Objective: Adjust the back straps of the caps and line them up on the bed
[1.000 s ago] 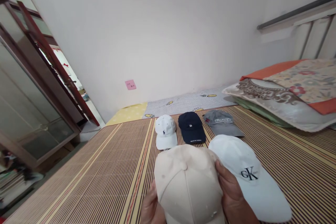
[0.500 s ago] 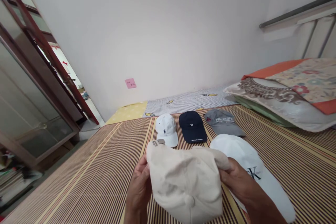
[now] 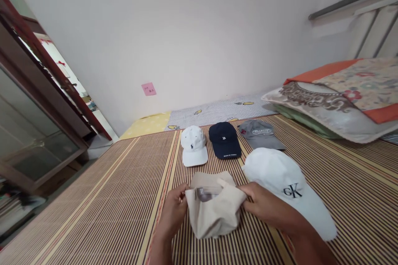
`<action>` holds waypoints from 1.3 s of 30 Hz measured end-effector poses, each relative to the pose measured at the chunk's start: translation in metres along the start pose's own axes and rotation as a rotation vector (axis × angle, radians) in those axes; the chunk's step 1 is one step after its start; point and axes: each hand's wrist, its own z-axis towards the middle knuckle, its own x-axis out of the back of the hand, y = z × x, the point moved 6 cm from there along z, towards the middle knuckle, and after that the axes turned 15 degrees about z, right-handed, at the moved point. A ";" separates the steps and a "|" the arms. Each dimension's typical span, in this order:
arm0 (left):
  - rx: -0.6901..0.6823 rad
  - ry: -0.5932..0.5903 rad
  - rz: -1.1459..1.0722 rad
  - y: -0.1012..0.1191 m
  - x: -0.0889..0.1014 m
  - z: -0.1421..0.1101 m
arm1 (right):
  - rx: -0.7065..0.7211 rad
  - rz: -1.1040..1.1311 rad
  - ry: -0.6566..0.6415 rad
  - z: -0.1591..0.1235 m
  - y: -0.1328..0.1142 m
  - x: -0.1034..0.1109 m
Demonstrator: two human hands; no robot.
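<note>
Between my two hands is a beige cap, its brim pointing away from me and its inside partly showing. My left hand pinches the cap's left edge. The right edge is gripped by my right hand. Just right of my right hand lies a large white cap with a dark letter logo. Behind the beige cap a small white cap, a navy cap and a grey cap lie in a row.
A striped mat covers the bed. Folded bedding and pillows are piled at the right. Behind the mat is a checked cloth along the white wall, which bears a pink note. A glazed door stands at the left.
The beige cap has moved down and away from me and turned, so its opening and brim now show. Both hands still hold it. My view has shifted slightly.
</note>
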 end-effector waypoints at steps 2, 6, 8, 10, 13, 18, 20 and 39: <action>0.015 -0.001 0.003 -0.007 -0.003 0.003 | -0.060 -0.142 0.012 0.001 0.002 -0.004; 0.049 0.012 -0.027 -0.021 -0.005 0.004 | -0.147 -0.291 0.016 0.001 -0.005 -0.017; 0.040 -0.001 -0.031 -0.019 -0.003 0.003 | -0.143 -0.321 0.003 0.001 -0.010 -0.027; 0.015 -0.060 -0.033 -0.011 -0.001 0.001 | -0.136 -0.379 -0.003 0.002 -0.011 -0.034; 0.020 -0.173 0.024 -0.001 0.000 -0.003 | -0.142 -0.503 0.028 0.003 -0.007 -0.034; 0.050 -0.277 0.057 -0.003 0.005 -0.009 | -0.203 -0.606 0.103 0.002 0.003 -0.015; 0.046 -0.323 -0.120 -0.001 0.006 -0.012 | -0.233 -0.606 0.119 0.000 0.004 -0.010; 0.066 -0.157 -0.363 0.008 0.011 -0.010 | -0.064 0.334 -0.149 -0.003 0.001 -0.022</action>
